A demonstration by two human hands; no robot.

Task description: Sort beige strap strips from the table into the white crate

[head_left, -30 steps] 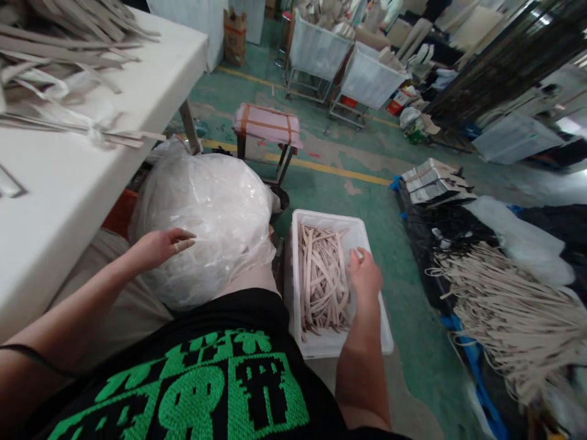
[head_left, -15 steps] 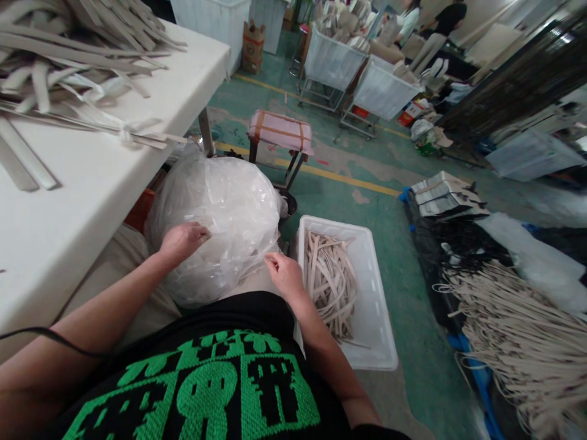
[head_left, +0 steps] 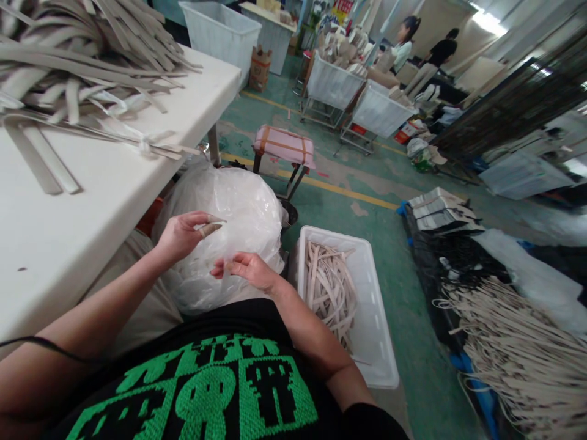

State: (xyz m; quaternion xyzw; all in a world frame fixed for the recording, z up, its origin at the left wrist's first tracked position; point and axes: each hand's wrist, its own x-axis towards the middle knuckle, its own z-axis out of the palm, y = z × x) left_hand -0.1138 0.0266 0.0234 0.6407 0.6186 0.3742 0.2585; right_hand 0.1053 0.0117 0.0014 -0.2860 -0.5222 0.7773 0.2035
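Note:
A large clear plastic bag, bulging and whitish, sits in front of my lap beside the table. Above its left part is my left hand, thumb and index finger stretched toward each other. Something beige covers or sticks out from those fingertips; whether it is tape or a small strip I cannot tell. My right hand is lower and to the right, over the bag's near side, with its fingers curled together. A pale, see-through patch shows by these fingers, too blurred to name.
On the left, a white table carries a heap of beige strips. A white bin with more strips stands at my right. Farther off are a pink-topped stool, wheeled tubs, two people and a strip pile.
My right hand has moved left, from the bag's right edge over its near side. My left hand has shifted slightly right, its thumb and index finger showing more. The camera view has tilted up a little.

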